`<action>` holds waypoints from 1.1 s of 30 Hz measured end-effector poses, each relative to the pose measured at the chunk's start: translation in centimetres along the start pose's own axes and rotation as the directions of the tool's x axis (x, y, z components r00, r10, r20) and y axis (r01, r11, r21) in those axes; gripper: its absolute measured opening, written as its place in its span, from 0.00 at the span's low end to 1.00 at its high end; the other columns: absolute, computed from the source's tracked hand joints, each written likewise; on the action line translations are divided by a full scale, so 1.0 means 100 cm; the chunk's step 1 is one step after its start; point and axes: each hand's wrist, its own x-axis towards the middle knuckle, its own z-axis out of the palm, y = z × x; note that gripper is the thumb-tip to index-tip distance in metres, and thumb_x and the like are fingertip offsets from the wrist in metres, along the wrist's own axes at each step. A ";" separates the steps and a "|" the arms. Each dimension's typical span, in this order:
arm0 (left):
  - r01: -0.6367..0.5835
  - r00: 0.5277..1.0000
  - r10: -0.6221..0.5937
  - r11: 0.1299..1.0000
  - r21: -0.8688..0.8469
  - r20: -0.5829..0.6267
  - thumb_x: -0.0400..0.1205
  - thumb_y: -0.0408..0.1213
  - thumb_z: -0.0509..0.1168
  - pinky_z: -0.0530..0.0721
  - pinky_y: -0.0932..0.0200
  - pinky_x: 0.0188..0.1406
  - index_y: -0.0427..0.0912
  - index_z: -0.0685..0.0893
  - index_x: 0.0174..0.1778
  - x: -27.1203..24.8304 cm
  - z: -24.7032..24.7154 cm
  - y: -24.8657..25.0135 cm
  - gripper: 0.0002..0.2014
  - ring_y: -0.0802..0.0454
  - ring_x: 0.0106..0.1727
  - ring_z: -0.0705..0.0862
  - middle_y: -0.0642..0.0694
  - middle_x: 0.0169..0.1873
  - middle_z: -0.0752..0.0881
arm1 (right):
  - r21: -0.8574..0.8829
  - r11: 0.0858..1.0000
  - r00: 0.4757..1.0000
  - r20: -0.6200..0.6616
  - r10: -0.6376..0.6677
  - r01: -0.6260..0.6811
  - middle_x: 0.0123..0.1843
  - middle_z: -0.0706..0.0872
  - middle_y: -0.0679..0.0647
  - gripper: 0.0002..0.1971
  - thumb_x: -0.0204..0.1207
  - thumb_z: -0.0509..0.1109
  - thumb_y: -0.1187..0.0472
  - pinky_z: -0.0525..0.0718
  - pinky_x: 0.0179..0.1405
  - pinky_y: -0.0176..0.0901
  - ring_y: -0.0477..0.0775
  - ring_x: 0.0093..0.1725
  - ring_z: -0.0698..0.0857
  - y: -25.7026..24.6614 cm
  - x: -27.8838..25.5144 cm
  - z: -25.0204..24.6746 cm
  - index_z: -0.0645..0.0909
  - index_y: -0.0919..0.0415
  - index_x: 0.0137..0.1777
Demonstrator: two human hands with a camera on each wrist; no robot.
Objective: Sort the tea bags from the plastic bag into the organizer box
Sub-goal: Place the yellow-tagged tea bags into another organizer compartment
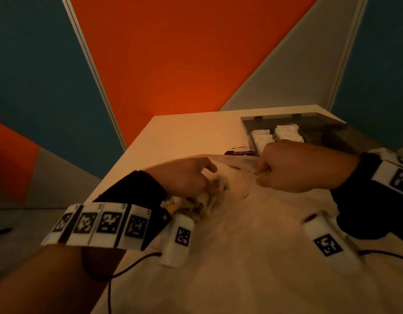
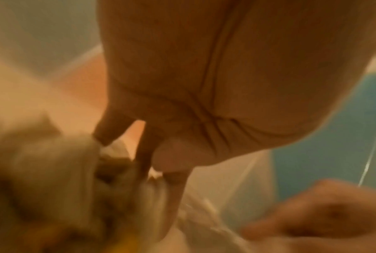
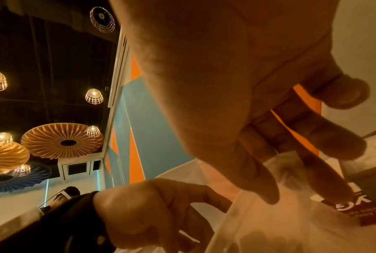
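A translucent plastic bag (image 1: 252,214) lies on the table in front of me. My left hand (image 1: 209,184) is inside its mouth, its fingers curled down into a clump of tea bags (image 1: 209,200), with the index finger sticking out. The left wrist view is blurred; it shows the fingers (image 2: 174,196) dipping into the tea bags (image 2: 53,179). My right hand (image 1: 260,174) pinches the bag's upper edge between thumb and fingers and holds it up. The right wrist view shows that pinch on the plastic bag (image 3: 280,231). The organizer box (image 1: 248,123) stands open at the back right, with white tea bags (image 1: 261,137) in two compartments.
A dark printed label (image 1: 240,151) lies on the table (image 1: 184,137) between the bag and the box. The table's left edge runs close to my left wrist. Thin cables (image 1: 132,266) trail from both wrist mounts over the near table. An orange and teal wall rises behind.
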 end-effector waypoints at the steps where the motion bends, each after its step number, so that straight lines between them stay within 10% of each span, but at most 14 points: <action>1: -0.001 1.000 0.002 0.998 -0.069 0.014 0.80 0.36 0.70 0.88 0.63 0.45 0.52 0.77 0.70 -0.002 0.003 0.004 0.22 0.62 0.45 0.87 0.54 0.49 0.87 | -0.003 1.000 1.000 0.005 0.010 -0.010 0.47 0.90 0.58 0.13 0.79 0.68 0.54 0.88 0.49 0.53 0.56 0.43 0.88 -0.002 0.000 0.001 0.89 0.60 0.53; 5: -0.085 0.995 0.076 0.981 -0.176 -0.057 0.81 0.29 0.69 0.83 0.72 0.39 0.42 0.83 0.65 -0.018 0.006 0.021 0.16 0.66 0.40 0.87 0.44 0.56 0.89 | -0.030 0.999 1.000 0.000 0.031 -0.031 0.48 0.90 0.56 0.12 0.79 0.66 0.56 0.90 0.51 0.52 0.54 0.43 0.87 -0.004 0.001 0.006 0.88 0.58 0.55; 10: -0.082 0.970 0.090 0.996 0.041 -0.226 0.84 0.35 0.62 0.88 0.50 0.53 0.46 0.91 0.49 -0.053 0.001 0.015 0.12 0.55 0.49 0.88 0.52 0.47 0.91 | -0.033 0.996 0.996 -0.056 0.076 -0.078 0.42 0.86 0.52 0.11 0.82 0.64 0.56 0.89 0.49 0.50 0.50 0.40 0.85 0.005 0.000 0.001 0.87 0.57 0.53; 17: 0.054 0.980 -0.028 0.991 0.125 -0.199 0.80 0.23 0.58 0.84 0.61 0.55 0.46 0.74 0.76 -0.062 0.005 -0.015 0.27 0.53 0.65 0.82 0.48 0.70 0.80 | -0.191 0.981 0.954 -0.289 -0.079 0.023 0.42 0.79 0.47 0.08 0.82 0.61 0.52 0.86 0.48 0.49 0.49 0.43 0.81 -0.021 -0.021 0.004 0.82 0.52 0.49; 23: 0.102 0.969 -0.047 0.970 0.220 -0.244 0.85 0.29 0.56 0.68 0.61 0.69 0.47 0.58 0.84 -0.052 0.011 -0.015 0.30 0.48 0.79 0.68 0.46 0.81 0.66 | 0.067 0.938 0.937 0.067 -0.343 0.339 0.45 0.87 0.55 0.08 0.80 0.63 0.62 0.86 0.45 0.50 0.55 0.42 0.85 -0.078 0.001 0.037 0.84 0.59 0.50; 27: 0.205 0.966 -0.169 0.961 0.187 -0.195 0.86 0.33 0.55 0.71 0.56 0.71 0.45 0.50 0.86 -0.034 0.004 -0.032 0.32 0.44 0.79 0.68 0.42 0.82 0.64 | -0.049 0.964 0.963 0.087 -0.256 0.261 0.56 0.82 0.63 0.11 0.82 0.62 0.64 0.77 0.41 0.44 0.62 0.52 0.82 -0.082 0.038 0.045 0.78 0.66 0.61; 33: 0.222 0.969 -0.185 0.944 0.243 -0.166 0.84 0.36 0.63 0.79 0.53 0.64 0.41 0.57 0.84 -0.006 0.001 -0.047 0.33 0.42 0.74 0.74 0.41 0.79 0.68 | -0.001 0.994 0.988 0.109 -0.107 0.108 0.37 0.81 0.57 0.10 0.80 0.65 0.63 0.73 0.28 0.40 0.54 0.34 0.80 -0.073 0.066 0.053 0.79 0.63 0.37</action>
